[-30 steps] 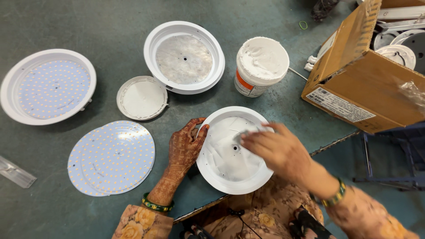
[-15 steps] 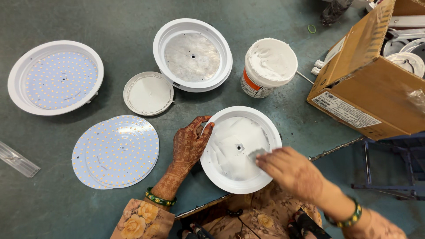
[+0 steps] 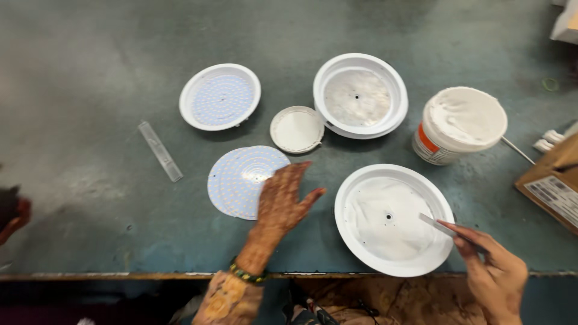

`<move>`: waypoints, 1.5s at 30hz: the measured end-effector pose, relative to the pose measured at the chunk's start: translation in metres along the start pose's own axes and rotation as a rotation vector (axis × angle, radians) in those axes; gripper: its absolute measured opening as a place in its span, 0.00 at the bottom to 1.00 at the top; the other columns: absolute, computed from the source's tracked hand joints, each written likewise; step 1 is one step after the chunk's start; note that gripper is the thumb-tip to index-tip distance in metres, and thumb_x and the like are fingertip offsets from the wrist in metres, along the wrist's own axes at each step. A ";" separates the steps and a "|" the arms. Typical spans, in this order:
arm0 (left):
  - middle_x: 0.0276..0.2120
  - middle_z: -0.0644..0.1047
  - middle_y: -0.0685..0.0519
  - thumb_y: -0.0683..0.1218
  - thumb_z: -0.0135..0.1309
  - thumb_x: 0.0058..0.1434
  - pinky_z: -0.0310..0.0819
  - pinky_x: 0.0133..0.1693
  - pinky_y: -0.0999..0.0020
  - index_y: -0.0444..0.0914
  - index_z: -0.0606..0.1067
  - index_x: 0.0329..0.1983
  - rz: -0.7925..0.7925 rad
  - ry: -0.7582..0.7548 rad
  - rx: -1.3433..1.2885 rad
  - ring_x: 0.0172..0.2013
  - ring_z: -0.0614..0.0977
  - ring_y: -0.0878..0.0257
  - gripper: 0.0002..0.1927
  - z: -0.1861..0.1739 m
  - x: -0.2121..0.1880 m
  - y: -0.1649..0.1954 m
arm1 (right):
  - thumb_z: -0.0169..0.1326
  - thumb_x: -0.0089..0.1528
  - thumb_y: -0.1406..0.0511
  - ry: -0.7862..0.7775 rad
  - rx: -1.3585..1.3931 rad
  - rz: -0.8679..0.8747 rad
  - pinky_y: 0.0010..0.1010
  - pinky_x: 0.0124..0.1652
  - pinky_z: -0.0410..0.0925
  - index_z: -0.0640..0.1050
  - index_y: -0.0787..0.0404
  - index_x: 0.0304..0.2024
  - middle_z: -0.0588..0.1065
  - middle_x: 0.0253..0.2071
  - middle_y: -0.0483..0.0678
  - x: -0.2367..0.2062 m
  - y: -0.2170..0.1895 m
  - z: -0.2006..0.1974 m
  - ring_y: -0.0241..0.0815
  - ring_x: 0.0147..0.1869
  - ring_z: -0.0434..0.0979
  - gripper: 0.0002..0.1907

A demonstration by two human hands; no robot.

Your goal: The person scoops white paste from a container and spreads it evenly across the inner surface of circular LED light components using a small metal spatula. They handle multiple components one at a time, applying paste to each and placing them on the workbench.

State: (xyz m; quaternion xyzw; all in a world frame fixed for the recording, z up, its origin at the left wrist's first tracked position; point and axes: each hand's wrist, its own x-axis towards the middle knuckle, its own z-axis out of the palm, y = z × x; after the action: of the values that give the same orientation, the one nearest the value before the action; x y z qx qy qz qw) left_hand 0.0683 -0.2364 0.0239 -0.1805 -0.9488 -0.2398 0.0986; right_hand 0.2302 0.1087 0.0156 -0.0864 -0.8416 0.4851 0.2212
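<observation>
Grey-green worktable (image 3: 90, 90), scuffed and stained, seen from above; front edge along the bottom of the view.

Left hand (image 3: 280, 201): open, fingers spread and flat, holding nothing, fingertips over the near edge of a stack of round LED boards (image 3: 238, 177); contact with the top board likely, not certain.

Right hand (image 3: 497, 274): fingers pinched narrowly on the handle end of a thin flat metal spatula (image 3: 438, 224), blade tip inside the near white round housing (image 3: 343, 219), right of its centre hole.

Near housing: at the front of the table between the two hands, floor coated with white paste, coverage apparently near complete.

Far housing (image 3: 319, 90): behind the near one, floor also smeared with paste, no board in it.

Left housing (image 3: 186, 99): LED board already seated inside, judged the furthest along of the three.

Loose boards: in a stack beside the left hand, not yet placed in either pasted housing.

Paste tub (image 3: 460, 125): open, full of white compound, just behind and to the right of the near housing.

Also present: small white round cap (image 3: 297, 129) between the left and far housings; clear plastic strip (image 3: 160, 150) lying apart to the left; cardboard box (image 3: 554, 186) at the right edge; another person's hand (image 3: 12, 210) at the far left edge.
</observation>
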 end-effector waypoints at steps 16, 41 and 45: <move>0.47 0.83 0.52 0.46 0.60 0.63 0.81 0.43 0.60 0.40 0.80 0.48 0.257 0.386 0.184 0.45 0.85 0.56 0.12 -0.043 -0.076 -0.041 | 0.52 0.74 0.73 0.090 1.155 0.236 0.55 0.56 0.73 0.73 0.77 0.55 0.76 0.53 0.67 0.016 0.135 0.006 0.61 0.59 0.79 0.11; 0.60 0.75 0.43 0.50 0.50 0.69 0.71 0.61 0.48 0.32 0.67 0.67 -0.499 0.032 -2.422 0.59 0.77 0.49 0.26 0.046 0.082 -0.012 | 0.58 0.62 0.70 0.203 0.926 0.273 0.32 0.42 0.72 0.77 0.71 0.51 0.80 0.44 0.54 0.036 0.071 -0.039 0.47 0.44 0.81 0.15; 0.64 0.74 0.43 0.52 0.45 0.72 0.63 0.66 0.49 0.31 0.65 0.69 -0.557 -0.098 -2.419 0.65 0.73 0.51 0.28 0.045 0.070 -0.009 | 0.59 0.65 0.69 0.177 0.343 -0.033 0.23 0.44 0.69 0.81 0.69 0.51 0.80 0.43 0.45 0.095 0.005 -0.079 0.33 0.45 0.77 0.12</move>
State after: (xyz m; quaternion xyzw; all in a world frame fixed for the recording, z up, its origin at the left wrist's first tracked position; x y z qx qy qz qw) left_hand -0.0037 -0.2018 0.0004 0.0432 -0.1274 -0.9660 -0.2209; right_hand 0.1815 0.2068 0.0732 -0.0758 -0.7253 0.6080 0.3138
